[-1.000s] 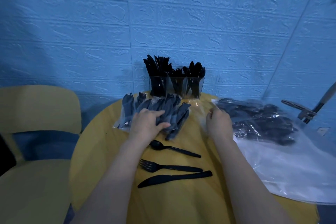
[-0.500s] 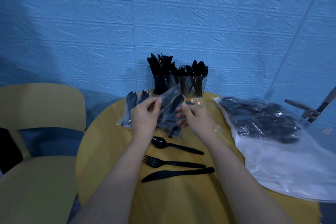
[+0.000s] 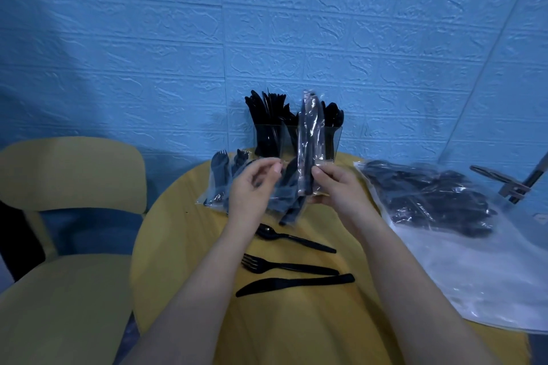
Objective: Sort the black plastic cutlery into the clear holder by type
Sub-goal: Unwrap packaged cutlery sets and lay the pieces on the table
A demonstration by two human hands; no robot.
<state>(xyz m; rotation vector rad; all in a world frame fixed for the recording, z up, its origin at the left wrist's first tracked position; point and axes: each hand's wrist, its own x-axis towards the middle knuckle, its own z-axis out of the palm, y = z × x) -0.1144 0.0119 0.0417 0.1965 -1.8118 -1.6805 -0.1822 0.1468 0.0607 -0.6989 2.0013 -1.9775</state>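
Head view: my right hand point(image 3: 338, 187) pinches the lower end of a wrapped cutlery packet point(image 3: 310, 145) and holds it upright in front of the clear holder point(image 3: 336, 142), which stands at the far edge of the round table point(image 3: 178, 246) already stocked with black pieces. My left hand point(image 3: 255, 184) hangs just beside the packet, thumb and fingers loosely curled toward each other with nothing between them. I judge the packet light; its film sleeve looks thin, glossy and likely slippery, while the plastic cutlery inside should be stiff yet liable to snap if bent. The sound grip, in my view, is through the film onto the handles at the bottom, leaving the top free for the left hand to tear or peel. Both forearms reach forward over the table, wrists raised. Below them lie a loose spoon point(image 3: 293, 238), fork point(image 3: 287, 267) and knife point(image 3: 293, 284). More wrapped packets point(image 3: 221, 181) lie behind the left hand, and a large bag of cutlery point(image 3: 430, 195) lies to the right.
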